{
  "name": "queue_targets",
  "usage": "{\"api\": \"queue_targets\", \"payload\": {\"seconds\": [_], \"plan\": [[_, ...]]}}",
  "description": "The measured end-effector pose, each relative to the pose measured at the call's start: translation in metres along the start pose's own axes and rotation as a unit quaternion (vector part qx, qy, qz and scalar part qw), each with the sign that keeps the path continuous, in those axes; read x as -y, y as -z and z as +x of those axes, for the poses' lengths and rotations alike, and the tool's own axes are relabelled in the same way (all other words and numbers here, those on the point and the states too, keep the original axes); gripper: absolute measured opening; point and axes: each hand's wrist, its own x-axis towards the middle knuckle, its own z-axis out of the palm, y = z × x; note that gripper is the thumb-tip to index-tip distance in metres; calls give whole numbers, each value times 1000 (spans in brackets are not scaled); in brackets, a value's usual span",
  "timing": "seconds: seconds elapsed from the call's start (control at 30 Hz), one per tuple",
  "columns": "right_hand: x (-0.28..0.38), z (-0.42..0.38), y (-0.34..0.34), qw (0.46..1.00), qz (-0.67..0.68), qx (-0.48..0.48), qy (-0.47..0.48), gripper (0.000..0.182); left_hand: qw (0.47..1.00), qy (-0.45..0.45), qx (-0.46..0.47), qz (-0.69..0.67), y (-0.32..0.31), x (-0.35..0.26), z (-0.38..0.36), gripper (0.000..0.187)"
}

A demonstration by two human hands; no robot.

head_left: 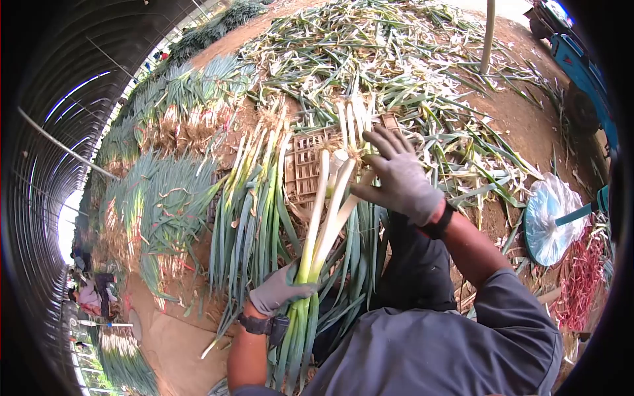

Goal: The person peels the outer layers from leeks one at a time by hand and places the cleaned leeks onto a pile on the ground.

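My left hand (282, 290), in a grey glove, is wrapped round a few long green onions (328, 214) where white stalk turns to green leaf. Their root ends point away from me, and the leaves trail down past my left wrist. Close to those roots is my right hand (399, 178), also gloved, with its fingers spread and nothing gripped. Just left of the held stalks, more green onions (254, 191) lie with roots outward and leaves towards me. Beneath them a brown plastic crate (302, 171) shows in part. Several white stalks (353, 122) rest beyond it.
Stripped leaves (383, 59) cover the ground ahead. Tied green onion bundles (172, 191) stand in rows at left. At right are a clear plastic bag (568, 204) over a blue disc, red ties (581, 284) and a blue machine (588, 79). A pole (489, 36) rises ahead.
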Motion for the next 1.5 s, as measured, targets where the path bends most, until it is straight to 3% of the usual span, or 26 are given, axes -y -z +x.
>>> {"api": "queue_targets", "payload": {"seconds": [0.03, 0.13, 0.2, 0.27, 0.33, 0.4, 0.43, 0.47, 0.53, 0.57, 0.63, 0.67, 0.7, 0.77, 0.8, 0.83, 0.87, 0.97, 1.03, 1.1, 1.17, 1.2, 1.27, 1.33, 1.37, 1.5], "plan": [[-4, 1, -15, 999, -13, 31, -7, 56, 1000, -3, 2, 19, 1, 7, 2, 66], [-10, 3, -40, 997, 51, 61, 22, 33, 999, -1, -6, 48, 1, 13, 0, 69], [-30, 6, -43, 998, 33, -39, -36, 27, 999, -2, -31, 19, 2, 16, -8, 69], [-90, 9, -40, 990, 45, -97, -94, 42, 997, -16, -59, 37, 17, 27, -17, 64], [-102, 14, -38, 962, -77, -157, -210, 64, 992, -29, -93, 75, 34, 35, -25, 60], [-92, 6, -37, 979, -48, -59, -189, 81, 963, -87, -168, 189, 37, 17, -34, 63], [-50, 24, -8, 939, 43, 198, -278, 88, 935, -118, -215, 258, 32, 3, -40, 66], [-55, 11, -43, 937, 137, 249, -204, 98, 899, -143, -257, 324, 29, -4, -43, 70], [7, 8, -66, 775, 532, 297, -168, 101, 885, -161, -267, 347, 32, -8, -39, 82], [53, 20, -44, 686, 656, 286, -133, 90, 855, -171, -285, 397, 29, -13, -37, 82], [103, 55, -53, 747, 624, 198, -114, 42, 803, -165, -327, 469, 27, -15, -37, 83], [128, 70, -84, 792, 610, -5, 20, 26, 781, -152, -351, 494, 29, -15, -39, 83], [156, 92, -82, 825, 560, -59, 48, 26, 750, -193, -411, 481, 29, -23, -46, 82], [188, 140, -72, 870, 371, -194, 259, 36, 742, -191, -468, 439, 43, -32, -69, 74], [219, 149, -41, 810, 564, -9, 161, 39, 730, -230, -501, 404, 43, -44, -85, 68], [250, 158, -10, 688, 716, 115, -3, 44, 745, -263, -503, 351, 44, -53, -102, 65], [274, 162, 5, 656, 739, 152, -1, 47, 755, -297, -505, 296, 47, -59, -117, 62], [320, 155, 42, 639, 701, 218, 228, 61, 736, -278, -593, 171, 52, -60, -158, 54], [322, 171, 49, 586, 672, 354, 283, 76, 691, -332, -606, 214, 74, -32, -180, 47], [334, 159, -5, 635, 658, 301, 270, 65, 726, -351, -591, 12, 74, -15, -215, 31], [327, 138, -61, 738, 600, 233, 202, 58, 685, -273, -673, 66, 101, 34, -271, 21], [308, 127, -75, 771, 554, 281, 139, 58, 661, -254, -700, 95, 112, 53, -308, 20], [276, 113, -129, 703, 588, 396, 59, 57, 556, -170, -789, 198, 120, 87, -388, 27], [257, 95, -166, 686, 572, 448, -28, 53, 473, -138, -841, 221, 94, 109, -451, 34], [247, 90, -187, 667, 575, 471, -49, 51, 418, -37, -866, 272, 74, 113, -473, 30], [225, 71, -253, 604, 589, 526, -108, 47, 253, 217, -803, 494, 8, 165, -541, 35]]}}
